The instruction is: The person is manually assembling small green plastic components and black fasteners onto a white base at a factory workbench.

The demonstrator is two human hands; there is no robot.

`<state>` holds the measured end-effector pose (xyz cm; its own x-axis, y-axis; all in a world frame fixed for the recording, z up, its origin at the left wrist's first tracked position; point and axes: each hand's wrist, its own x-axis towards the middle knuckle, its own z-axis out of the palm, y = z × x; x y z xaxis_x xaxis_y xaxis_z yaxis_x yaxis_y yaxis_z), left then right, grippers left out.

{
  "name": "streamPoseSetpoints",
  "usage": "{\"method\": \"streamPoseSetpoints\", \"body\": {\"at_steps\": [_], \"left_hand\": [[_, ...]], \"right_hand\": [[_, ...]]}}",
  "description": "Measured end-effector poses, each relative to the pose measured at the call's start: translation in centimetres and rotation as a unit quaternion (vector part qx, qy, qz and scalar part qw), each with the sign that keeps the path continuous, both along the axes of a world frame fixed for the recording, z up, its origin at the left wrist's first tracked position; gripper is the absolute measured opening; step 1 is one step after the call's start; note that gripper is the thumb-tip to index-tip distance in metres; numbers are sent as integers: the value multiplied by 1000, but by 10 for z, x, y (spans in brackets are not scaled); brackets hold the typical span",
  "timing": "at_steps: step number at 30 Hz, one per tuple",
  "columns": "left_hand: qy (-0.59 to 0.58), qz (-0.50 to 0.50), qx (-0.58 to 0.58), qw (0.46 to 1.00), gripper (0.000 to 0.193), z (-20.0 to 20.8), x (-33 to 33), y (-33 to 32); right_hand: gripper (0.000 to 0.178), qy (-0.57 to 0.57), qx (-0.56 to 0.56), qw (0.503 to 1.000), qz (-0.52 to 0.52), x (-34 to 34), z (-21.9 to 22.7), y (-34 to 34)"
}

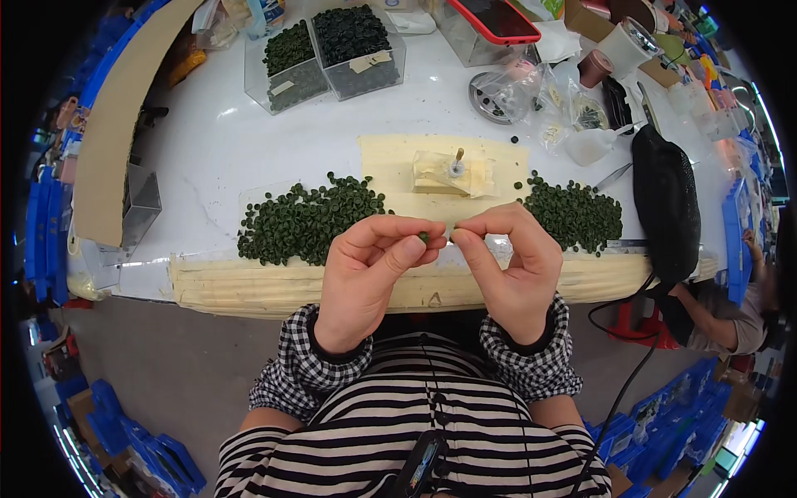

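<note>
Close together over the table's padded front edge, both hands are raised in front of the striped shirt. My left hand [371, 264] is closed, with a small round dark green piece [423, 237] between thumb and fingertips. My right hand [520, 264] pinches with thumb and forefinger just beside it; whatever is in that pinch is too small to make out. A heap of small round green pieces [307, 221] lies left of the hands, and a second heap of similar pieces [574, 217] lies to the right. Beyond the hands stands a tape-wrapped block [440, 174] with a short upright metal pin [458, 156].
At the back, two clear bins [365, 81] hold more dark pieces. A red-cased phone [498, 23] rests on a clear box. A round metal dish [498, 98], plastic bags and tweezers [614, 176] lie right, beside a black cloth-covered object [666, 203]. Cardboard [120, 124] stands left.
</note>
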<state>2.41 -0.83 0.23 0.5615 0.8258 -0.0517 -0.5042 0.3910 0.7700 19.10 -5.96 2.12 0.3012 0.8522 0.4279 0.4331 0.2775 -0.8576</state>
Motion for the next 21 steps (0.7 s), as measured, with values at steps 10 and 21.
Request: {"method": "streamPoseSetpoints", "body": {"at_steps": [10, 21], "left_hand": [[11, 17, 44, 999, 19, 1, 3, -3], [65, 43, 67, 995, 19, 2, 4, -5]], "right_hand": [[14, -25, 36, 999, -11, -6, -5, 3], [9, 170, -38, 983, 61, -7, -9, -3]]}}
